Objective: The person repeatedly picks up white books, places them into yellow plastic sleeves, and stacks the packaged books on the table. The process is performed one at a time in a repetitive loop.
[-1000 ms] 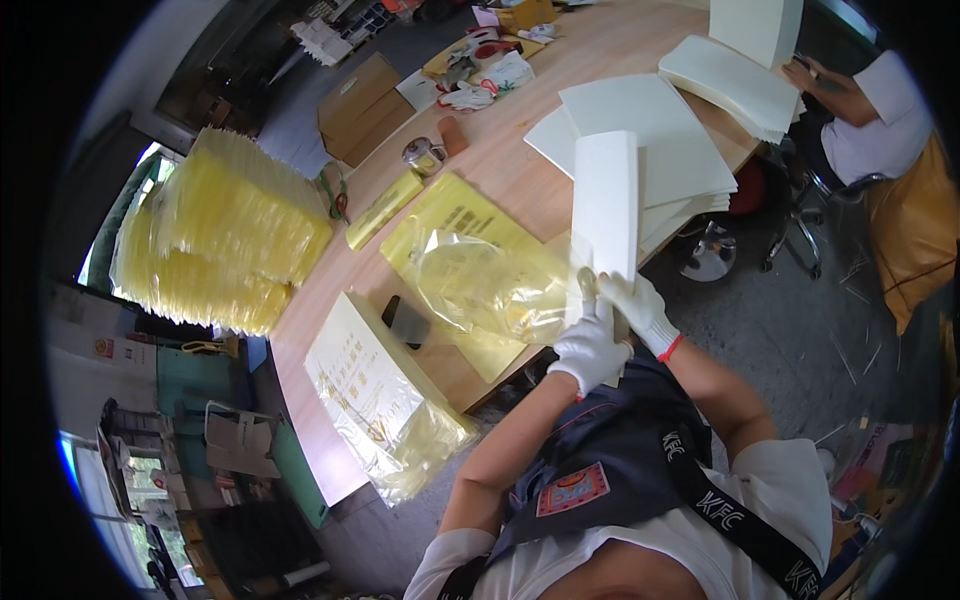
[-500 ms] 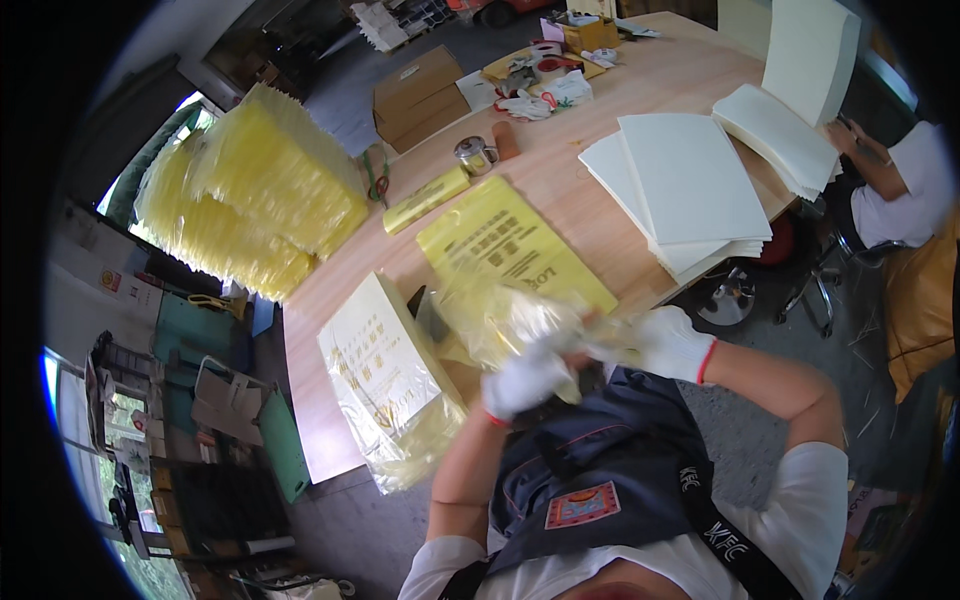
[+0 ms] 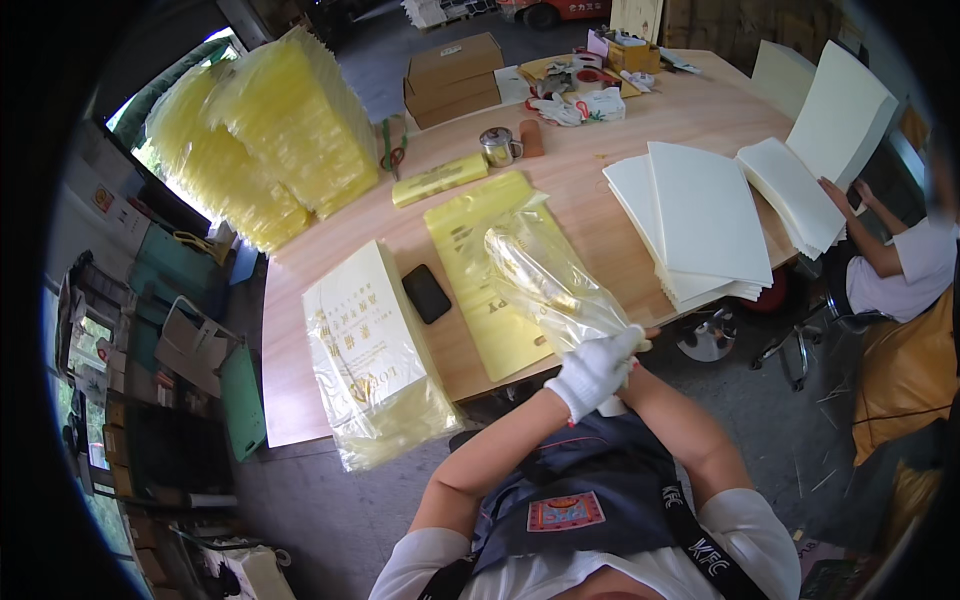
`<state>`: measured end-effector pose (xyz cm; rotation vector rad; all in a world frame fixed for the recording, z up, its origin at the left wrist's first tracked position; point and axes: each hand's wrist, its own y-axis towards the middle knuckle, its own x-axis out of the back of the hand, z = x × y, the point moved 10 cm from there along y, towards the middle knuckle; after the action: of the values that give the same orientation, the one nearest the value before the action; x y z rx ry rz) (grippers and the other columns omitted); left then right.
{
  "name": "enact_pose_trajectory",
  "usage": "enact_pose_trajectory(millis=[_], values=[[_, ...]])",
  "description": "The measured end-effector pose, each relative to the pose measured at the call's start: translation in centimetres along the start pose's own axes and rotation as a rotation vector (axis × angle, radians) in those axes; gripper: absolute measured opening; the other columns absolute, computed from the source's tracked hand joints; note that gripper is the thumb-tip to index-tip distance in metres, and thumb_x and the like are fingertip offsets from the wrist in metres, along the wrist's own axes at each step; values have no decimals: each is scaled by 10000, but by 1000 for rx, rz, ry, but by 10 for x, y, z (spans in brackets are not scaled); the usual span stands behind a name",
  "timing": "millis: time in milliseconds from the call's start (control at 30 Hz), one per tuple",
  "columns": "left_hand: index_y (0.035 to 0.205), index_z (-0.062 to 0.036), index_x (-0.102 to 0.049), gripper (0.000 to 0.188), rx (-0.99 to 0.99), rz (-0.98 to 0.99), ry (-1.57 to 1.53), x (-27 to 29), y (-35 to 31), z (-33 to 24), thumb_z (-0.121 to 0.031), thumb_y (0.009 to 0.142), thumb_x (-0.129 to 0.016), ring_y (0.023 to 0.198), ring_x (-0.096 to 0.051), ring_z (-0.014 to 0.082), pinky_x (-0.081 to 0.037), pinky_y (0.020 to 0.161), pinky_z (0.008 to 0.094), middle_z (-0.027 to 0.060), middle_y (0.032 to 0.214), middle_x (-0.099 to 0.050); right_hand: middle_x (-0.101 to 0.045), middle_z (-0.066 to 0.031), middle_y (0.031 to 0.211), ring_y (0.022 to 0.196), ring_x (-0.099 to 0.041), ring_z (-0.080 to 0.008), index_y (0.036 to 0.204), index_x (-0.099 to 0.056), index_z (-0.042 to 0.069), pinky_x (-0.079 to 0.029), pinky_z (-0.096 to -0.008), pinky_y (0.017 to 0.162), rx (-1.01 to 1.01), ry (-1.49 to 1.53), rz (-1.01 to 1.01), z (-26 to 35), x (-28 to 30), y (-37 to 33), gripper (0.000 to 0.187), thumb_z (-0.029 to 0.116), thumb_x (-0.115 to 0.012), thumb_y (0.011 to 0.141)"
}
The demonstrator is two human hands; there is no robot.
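My left hand (image 3: 592, 378), in a white glove, is closed at the near end of a clear plastic bag (image 3: 545, 285) with gold printing. The bag stretches away from it, crumpled, over flat yellow printed bags (image 3: 468, 290) on the table. My right forearm (image 3: 690, 430) meets the left hand at the wrist; the right hand is mostly hidden behind it, so its fingers do not show. To the left lies a stack of cream printed sheets or boards (image 3: 365, 325) partly in clear plastic, with a black phone (image 3: 427, 293) beside it.
A tall pile of yellow plastic bags (image 3: 290, 130) stands far left. Beyond are a folded yellow bag (image 3: 440, 180), a metal mug (image 3: 497, 147), scissors (image 3: 393, 158) and a brown carton (image 3: 453, 80). White board stacks (image 3: 705, 220) lie right, near a seated person (image 3: 895, 260).
The clear bag has been drawn out lengthwise over the yellow bags. My hands, earlier apart, have come together at its near end. The phone now shows fully, and the view has shifted.
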<state>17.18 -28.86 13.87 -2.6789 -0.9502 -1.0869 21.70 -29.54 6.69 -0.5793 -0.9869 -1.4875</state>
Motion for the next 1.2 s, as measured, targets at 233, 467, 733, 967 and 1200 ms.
enact_pose_trajectory(millis=[233,467,733,967,1200], values=[[1046,-93,-580,185,204,-3,103,-16,-53,131,-71,865,-547,800,-678,300,-523,688,406,128,892,-687,-678,-110,950,899,-648,-292,1114,-629,119,-502,-417,803,93,-301,-232,24,41,-69,376,387,-628,850],[895,-123,-601,101,258,-258,659,-9,-125,183,-141,799,-628,777,-601,309,-487,683,409,81,811,-615,-643,-170,668,635,-644,-347,1200,-554,82,-496,-486,595,-444,-322,102,-103,-16,-69,375,328,-470,930],[740,-103,-569,167,284,-472,380,51,-209,128,-75,697,-728,732,-587,283,-477,628,398,73,741,-581,-628,-127,619,562,-638,-295,929,-626,88,-486,-446,514,-301,-415,336,-56,-12,-133,275,337,-517,885],[712,-101,-563,191,321,-235,-39,9,-259,82,-43,645,-733,610,-594,275,-477,549,361,65,689,-587,-601,-28,627,532,-621,-214,795,-633,120,-499,-378,495,18,-452,483,-2,-4,-229,182,294,-579,802],[745,-62,-539,152,132,-293,94,9,-191,85,-6,682,-665,643,-547,339,-433,541,429,146,714,-531,-618,-66,672,567,-606,-282,767,-650,120,-484,-415,511,57,-58,481,4,-12,-152,182,290,-590,789]])
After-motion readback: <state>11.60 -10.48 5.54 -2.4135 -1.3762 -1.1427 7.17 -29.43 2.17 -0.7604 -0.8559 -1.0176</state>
